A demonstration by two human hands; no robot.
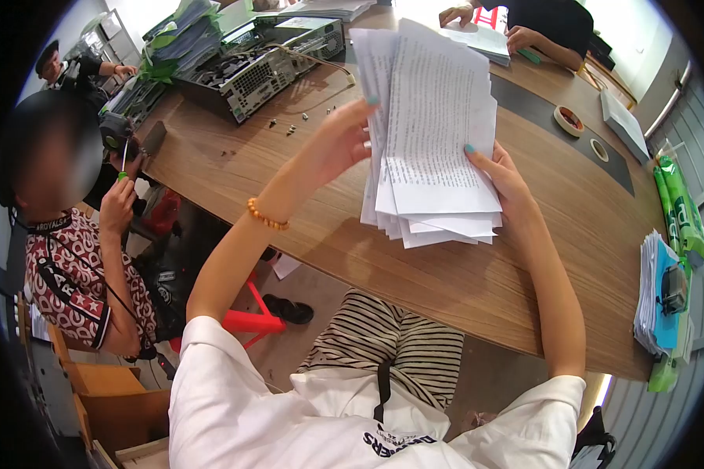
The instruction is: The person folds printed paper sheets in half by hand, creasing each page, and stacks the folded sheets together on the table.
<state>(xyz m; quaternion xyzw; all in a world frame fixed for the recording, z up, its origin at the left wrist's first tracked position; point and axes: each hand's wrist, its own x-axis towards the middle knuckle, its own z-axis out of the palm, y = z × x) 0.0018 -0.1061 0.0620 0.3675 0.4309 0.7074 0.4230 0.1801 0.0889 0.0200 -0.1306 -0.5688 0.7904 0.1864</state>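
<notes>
A thick, uneven stack of printed sheets [438, 133] is held upright above the wooden table [328, 227]. My left hand [340, 141] is at the stack's left edge, its fingers closed on the sheets there. At the right edge my right hand [504, 176] grips the stack, with the thumb on the front sheet. The sheets are fanned, and their lower edges stick out at different heights. The fingertips behind the paper are hidden.
An opened computer case [266, 70] and small screws [292, 129] lie at the back left. Tape rolls [569, 121] are at the right, near more papers [648, 289]. A person with a screwdriver [123, 156] sits left; another person's hands [524, 39] rest on papers opposite.
</notes>
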